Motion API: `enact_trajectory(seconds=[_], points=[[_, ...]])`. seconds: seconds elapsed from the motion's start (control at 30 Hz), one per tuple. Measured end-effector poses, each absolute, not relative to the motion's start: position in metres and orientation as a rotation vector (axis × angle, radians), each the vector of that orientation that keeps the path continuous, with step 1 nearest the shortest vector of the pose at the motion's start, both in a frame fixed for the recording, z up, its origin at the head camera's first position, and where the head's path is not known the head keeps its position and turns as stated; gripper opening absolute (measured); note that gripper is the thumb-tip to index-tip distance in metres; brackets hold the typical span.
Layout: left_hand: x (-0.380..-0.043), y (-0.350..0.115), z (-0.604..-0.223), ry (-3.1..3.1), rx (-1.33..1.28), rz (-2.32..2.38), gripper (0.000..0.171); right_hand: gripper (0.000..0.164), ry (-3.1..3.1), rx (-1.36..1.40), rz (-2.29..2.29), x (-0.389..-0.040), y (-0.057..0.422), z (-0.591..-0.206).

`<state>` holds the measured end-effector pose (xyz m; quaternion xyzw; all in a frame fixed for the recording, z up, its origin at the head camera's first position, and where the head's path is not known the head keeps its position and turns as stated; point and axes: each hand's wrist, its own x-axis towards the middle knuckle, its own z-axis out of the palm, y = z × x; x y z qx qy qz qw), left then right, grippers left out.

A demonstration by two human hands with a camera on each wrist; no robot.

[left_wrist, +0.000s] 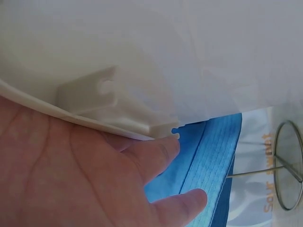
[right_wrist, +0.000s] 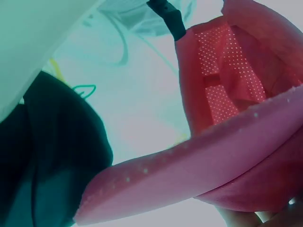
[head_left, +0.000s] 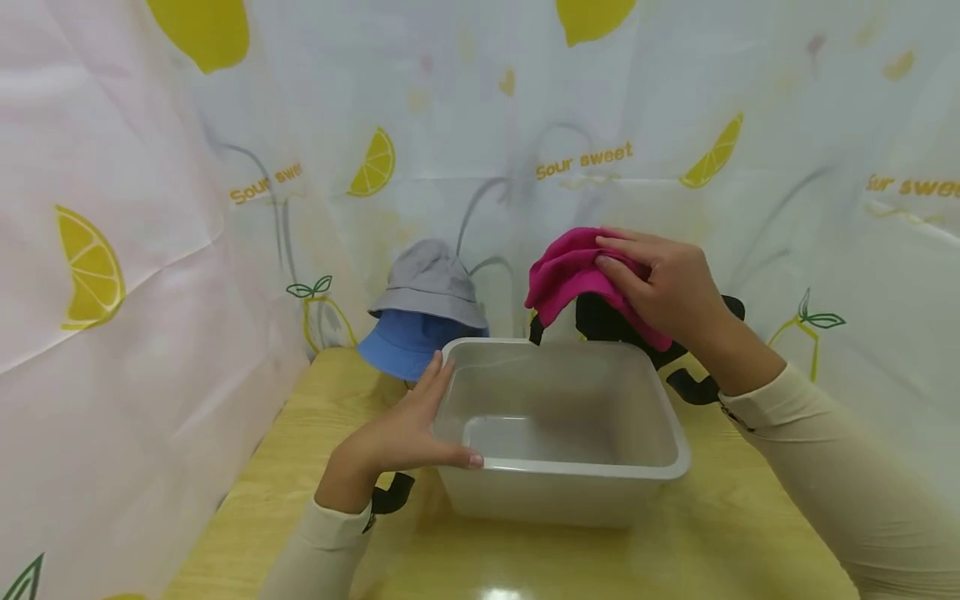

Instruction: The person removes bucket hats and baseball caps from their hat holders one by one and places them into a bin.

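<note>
A pale grey plastic basin [head_left: 555,500] stands on the wooden table with bare floor showing inside. My left hand [head_left: 405,429] lies spread along its left rim, the thumb over the front rim and the fingers stretched toward the back corner. In the left wrist view the palm presses the rim [left_wrist: 71,116] from outside. Above the basin's back right edge, my right hand [head_left: 667,283] pinches a pink cap [head_left: 562,262] between thumb and fingers. The right wrist view shows the cap's brim [right_wrist: 189,175], its dotted lining and a dark strap. Most right-hand fingers are hidden there.
Behind the basin's left corner, a grey bucket hat [head_left: 431,279] sits over a blue bucket hat [head_left: 401,342]. A black hat [head_left: 600,317] is behind the basin, under the pink cap. The wooden table [head_left: 285,492] meets lemon-print curtains [head_left: 150,208] at left and back.
</note>
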<state>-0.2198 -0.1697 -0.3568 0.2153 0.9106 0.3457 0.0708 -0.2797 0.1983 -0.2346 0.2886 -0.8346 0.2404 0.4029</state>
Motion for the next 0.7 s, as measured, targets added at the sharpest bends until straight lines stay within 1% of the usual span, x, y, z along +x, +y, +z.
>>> enact_trajectory(seconds=[0.7], points=[[-0.220,-0.170,-0.360,2.743,0.646,1.041,0.140,0.039,-2.228,0.891,0.603,-0.263,0.171,-0.259]])
